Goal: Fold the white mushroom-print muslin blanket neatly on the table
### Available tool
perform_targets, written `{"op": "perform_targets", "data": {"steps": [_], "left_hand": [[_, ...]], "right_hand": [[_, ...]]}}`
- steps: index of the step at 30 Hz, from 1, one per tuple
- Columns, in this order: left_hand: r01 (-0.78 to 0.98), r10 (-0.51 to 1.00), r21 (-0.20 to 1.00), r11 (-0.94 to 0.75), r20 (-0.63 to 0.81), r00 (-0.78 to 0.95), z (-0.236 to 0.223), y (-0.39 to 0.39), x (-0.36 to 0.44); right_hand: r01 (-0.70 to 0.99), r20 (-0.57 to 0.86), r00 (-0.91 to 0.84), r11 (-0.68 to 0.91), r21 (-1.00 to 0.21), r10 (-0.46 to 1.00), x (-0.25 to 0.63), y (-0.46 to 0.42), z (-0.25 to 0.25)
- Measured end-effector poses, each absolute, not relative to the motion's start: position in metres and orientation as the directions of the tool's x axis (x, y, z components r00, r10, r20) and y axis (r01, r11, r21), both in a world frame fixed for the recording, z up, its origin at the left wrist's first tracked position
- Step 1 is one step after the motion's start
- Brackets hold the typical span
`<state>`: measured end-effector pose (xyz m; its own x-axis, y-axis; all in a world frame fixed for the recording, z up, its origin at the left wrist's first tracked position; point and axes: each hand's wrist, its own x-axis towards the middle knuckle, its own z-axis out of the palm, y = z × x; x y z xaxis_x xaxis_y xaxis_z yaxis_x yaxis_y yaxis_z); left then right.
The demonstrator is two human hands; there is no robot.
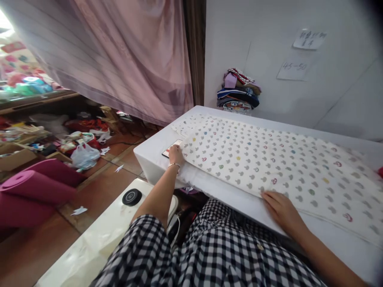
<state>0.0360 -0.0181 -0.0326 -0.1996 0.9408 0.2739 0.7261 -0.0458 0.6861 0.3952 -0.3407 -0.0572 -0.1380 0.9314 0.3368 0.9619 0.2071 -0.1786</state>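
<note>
A long white cloth (239,151) printed with grey motifs and small coloured figures lies spread along the white table, its layers showing at the near edge. At its near left corner my left hand (176,154), with a bracelet at the wrist, is closed on the cloth's edge. A phone (169,150) with a lit screen lies right beside those fingers, partly covered by them. Farther right, my right hand (277,205) pinches the near edge of the same cloth, fingers together and the thumb mostly hidden.
The white-covered table (152,149) stands against a pale wall with paper notes (293,68). Behind it rises a stack of folded fabrics (238,91). A pink curtain (143,52) hangs at left. Below are pink rolls (38,191), a plastic bag (85,155) and a cream surface with a black round object (131,197).
</note>
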Motion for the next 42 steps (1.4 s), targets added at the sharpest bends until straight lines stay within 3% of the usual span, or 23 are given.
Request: {"op": "perform_targets", "data": {"steps": [5,10,12,20,29,37,39,42], "left_hand": [[0.711,0.952,0.702,0.022,0.201,-0.229,-0.033,-0.012,0.035],[0.708,0.952,0.705,0.042,0.188,-0.244,-0.028,-0.004,0.04],[0.714,0.949,0.699,0.044,0.193,-0.248,-0.026,-0.001,0.042],[0.713,0.948,0.7,0.043,0.195,-0.249,-0.022,0.004,0.047],[0.659,0.954,0.751,-0.022,0.213,-0.211,-0.017,0.001,0.055],[0.621,0.957,0.782,0.051,0.14,-0.256,-0.023,0.013,0.061],[0.633,0.955,0.772,0.054,0.146,-0.259,-0.02,0.019,0.067],[0.661,0.957,0.749,0.044,0.159,-0.244,-0.015,0.03,0.08]], "right_hand": [[0.954,0.303,-0.106,0.183,-0.238,0.947,0.402,-0.33,-0.047],[0.874,0.185,0.086,0.015,-0.486,0.979,0.41,-0.318,-0.032],[0.844,0.132,0.147,-0.055,-0.534,0.98,0.412,-0.314,-0.028],[0.811,0.034,0.207,-0.152,-0.564,0.978,0.414,-0.311,-0.033],[0.822,0.022,0.15,-0.113,-0.558,0.988,0.42,-0.313,-0.037],[0.919,0.136,-0.099,0.143,-0.367,0.986,0.397,-0.309,-0.033],[0.907,0.144,-0.116,0.164,-0.389,0.983,0.39,-0.301,-0.029],[0.849,0.086,-0.073,0.107,-0.517,0.994,0.388,-0.287,-0.025]]}}
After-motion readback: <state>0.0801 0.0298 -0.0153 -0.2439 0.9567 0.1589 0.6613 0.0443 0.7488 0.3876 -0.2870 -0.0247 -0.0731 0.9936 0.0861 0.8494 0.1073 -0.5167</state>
